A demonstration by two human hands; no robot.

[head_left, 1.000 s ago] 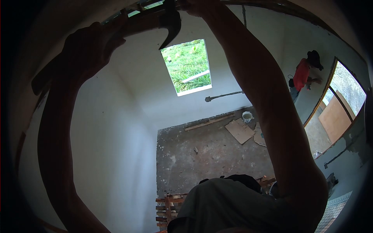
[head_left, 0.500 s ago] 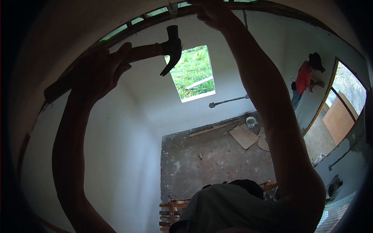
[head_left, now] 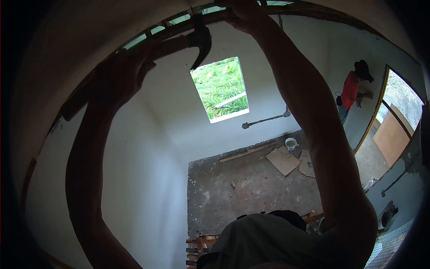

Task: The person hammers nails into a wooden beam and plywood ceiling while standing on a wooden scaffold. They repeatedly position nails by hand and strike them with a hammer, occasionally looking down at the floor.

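Observation:
My left hand is wrapped round the handle of a claw hammer, raised at the upper left. Its dark metal head is up near the roof framing and its claw curves downward. At the top edge of the view my right hand reaches up to the dark wooden beam. The fingers there look curled, partly cut off by the frame, and whatever they pinch is hidden. Both arms are stretched overhead and show mostly as dark shapes.
Below me are wooden slats and a concrete floor with cardboard, a bucket and a wood strip. A window opening shows greenery. A person in a red shirt stands by a doorway.
The hammer and my left hand have moved up and slightly right, bringing the hammer head closer to the beam. My right hand stays at about the same place.

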